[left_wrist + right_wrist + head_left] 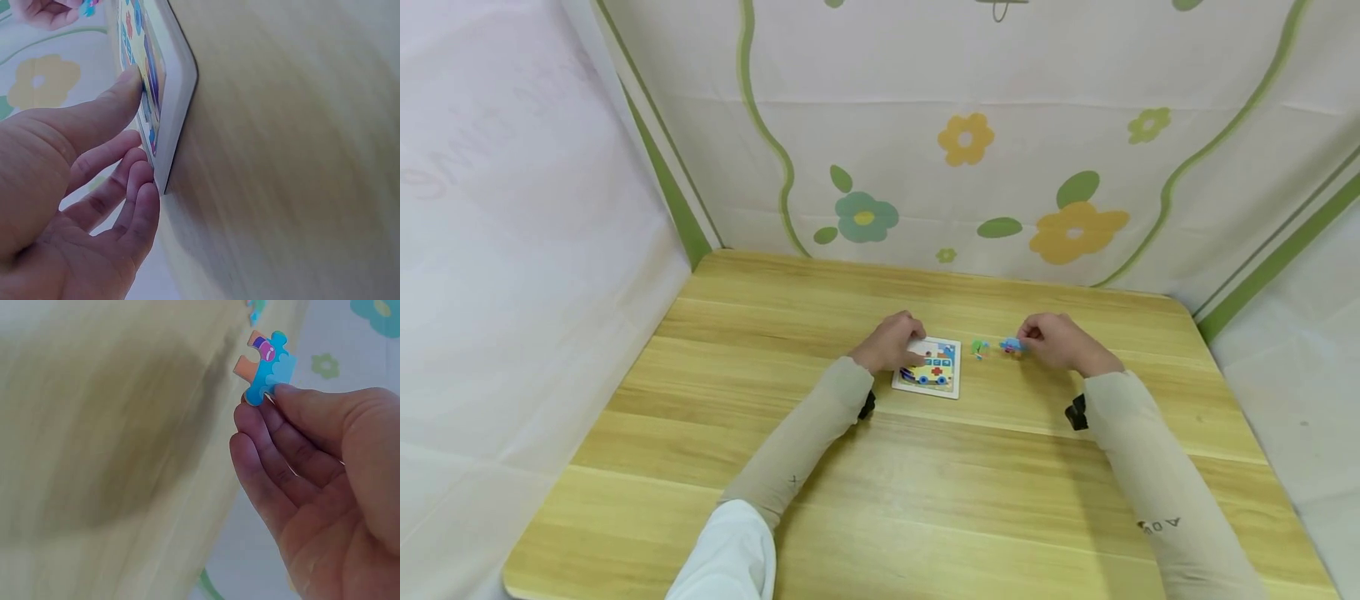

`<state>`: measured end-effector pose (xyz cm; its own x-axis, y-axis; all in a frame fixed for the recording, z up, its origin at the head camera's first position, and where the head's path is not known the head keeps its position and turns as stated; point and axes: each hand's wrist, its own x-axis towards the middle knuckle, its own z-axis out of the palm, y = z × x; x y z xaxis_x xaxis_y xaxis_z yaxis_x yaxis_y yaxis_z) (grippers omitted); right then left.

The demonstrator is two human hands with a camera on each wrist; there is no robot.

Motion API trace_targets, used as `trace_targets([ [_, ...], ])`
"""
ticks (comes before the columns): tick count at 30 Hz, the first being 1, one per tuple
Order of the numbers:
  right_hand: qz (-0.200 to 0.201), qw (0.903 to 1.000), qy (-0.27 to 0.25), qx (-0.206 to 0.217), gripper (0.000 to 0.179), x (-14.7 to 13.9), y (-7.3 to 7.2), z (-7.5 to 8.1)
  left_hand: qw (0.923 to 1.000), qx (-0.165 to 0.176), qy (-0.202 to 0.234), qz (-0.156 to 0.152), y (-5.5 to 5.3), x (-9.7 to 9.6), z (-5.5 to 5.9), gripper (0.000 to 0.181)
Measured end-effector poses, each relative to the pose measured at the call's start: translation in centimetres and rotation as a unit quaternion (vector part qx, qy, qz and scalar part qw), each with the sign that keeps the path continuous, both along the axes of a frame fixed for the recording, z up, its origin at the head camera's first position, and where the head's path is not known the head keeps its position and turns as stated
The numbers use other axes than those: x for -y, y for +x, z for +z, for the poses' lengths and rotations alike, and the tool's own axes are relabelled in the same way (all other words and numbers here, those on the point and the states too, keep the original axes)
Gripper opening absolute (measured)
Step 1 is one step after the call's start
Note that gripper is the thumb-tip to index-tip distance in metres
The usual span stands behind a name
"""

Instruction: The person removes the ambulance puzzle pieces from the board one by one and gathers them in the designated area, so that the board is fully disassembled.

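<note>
A small jigsaw puzzle (946,385) in a white tray frame, showing a yellow ambulance with a red cross, lies on the table. My left hand (889,343) holds it at its left side. In the left wrist view the thumb (128,87) presses on the picture while the fingers curl against the frame's edge (178,103). To the right of the puzzle, my right hand (1062,342) pinches a blue puzzle piece (269,365) with orange and purple parts between thumb and fingers. A green and blue piece (978,347) lies between the puzzle and that hand.
The light wooden table (925,492) has rounded corners. White cloth (910,150) printed with flowers and green vines rises behind it, and more white cloth (527,275) stands at both sides. A dark device (1077,412) sits at the right wrist.
</note>
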<state>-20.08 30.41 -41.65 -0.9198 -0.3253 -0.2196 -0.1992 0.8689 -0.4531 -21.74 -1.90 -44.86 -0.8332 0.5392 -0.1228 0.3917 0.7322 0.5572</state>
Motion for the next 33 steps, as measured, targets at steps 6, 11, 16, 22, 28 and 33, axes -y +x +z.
trace_targets([
  [6, -0.001, 1.0000, -0.001, 0.005, 0.015, -0.5, -0.2, -1.3, 1.0000, 0.004, 0.000, -0.002, 0.0, -0.2, -0.1, 0.042],
  [11, -0.001, 0.9999, -0.008, 0.006, 0.015, -0.4, -0.3, -1.9, 0.9999, 0.008, 0.007, -0.002, 0.1, -0.2, -0.2, 0.043],
  [16, 0.004, 1.0000, -0.005, 0.000, 0.016, -0.3, -0.3, -1.9, 1.0000, 0.006, 0.006, -0.002, 0.1, -0.2, -0.2, 0.042],
  [22, 0.003, 1.0000, -0.005, 0.000, 0.015, -0.1, -0.4, -1.8, 1.0000, 0.007, 0.003, -0.001, 0.0, -0.1, 0.0, 0.042],
  [28, 0.011, 0.9999, -0.006, -0.003, 0.015, 0.1, -0.6, -1.8, 1.0000, 0.007, 0.000, 0.002, -0.1, 0.0, 0.0, 0.042],
  [33, 0.021, 0.9997, -0.006, -0.009, 0.013, 0.5, -0.7, -1.7, 0.9999, 0.012, 0.002, 0.004, -0.1, 0.1, 0.0, 0.041],
])
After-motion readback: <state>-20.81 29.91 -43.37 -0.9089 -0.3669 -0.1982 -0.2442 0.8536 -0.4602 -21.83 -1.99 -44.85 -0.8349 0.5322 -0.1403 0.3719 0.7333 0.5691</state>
